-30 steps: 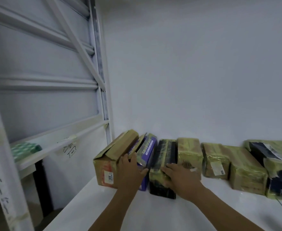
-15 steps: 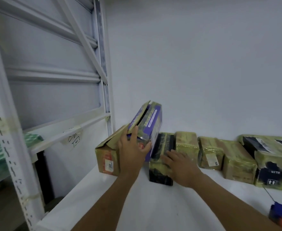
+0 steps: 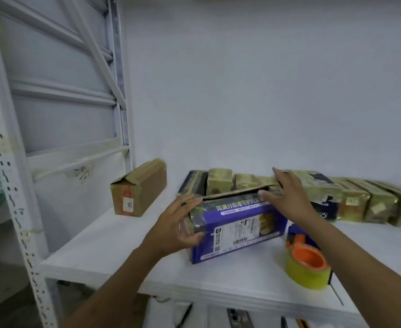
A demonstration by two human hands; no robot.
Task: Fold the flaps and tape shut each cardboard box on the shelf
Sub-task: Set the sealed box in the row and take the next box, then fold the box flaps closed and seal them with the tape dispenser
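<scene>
The left hand [image 3: 175,224] is curled round the left end of the purple box [image 3: 239,229], with the thumb on the front face and the fingers over the top corner. The right hand [image 3: 288,197] is held flat, fingers straight and slightly spread, over the box's right end, where a top flap [image 3: 237,192] is seen slightly raised. Whether the palm presses on the flap cannot be told.

The box lies near the front of the white shelf [image 3: 95,247], between the two hands, with its long axis running left to right across the body. The flap's free edge is nearer the right hand, so the closing push is judged to fall to that hand.

A tape dispenser [image 3: 306,265], loaded with a yellow roll on an orange core, is set just beside the box's right end, close to the shelf's front edge. Behind, a row of taped boxes [image 3: 355,202] is lined along the wall. A brown carton [image 3: 140,188] is placed well apart to the left, with bare shelf between.
</scene>
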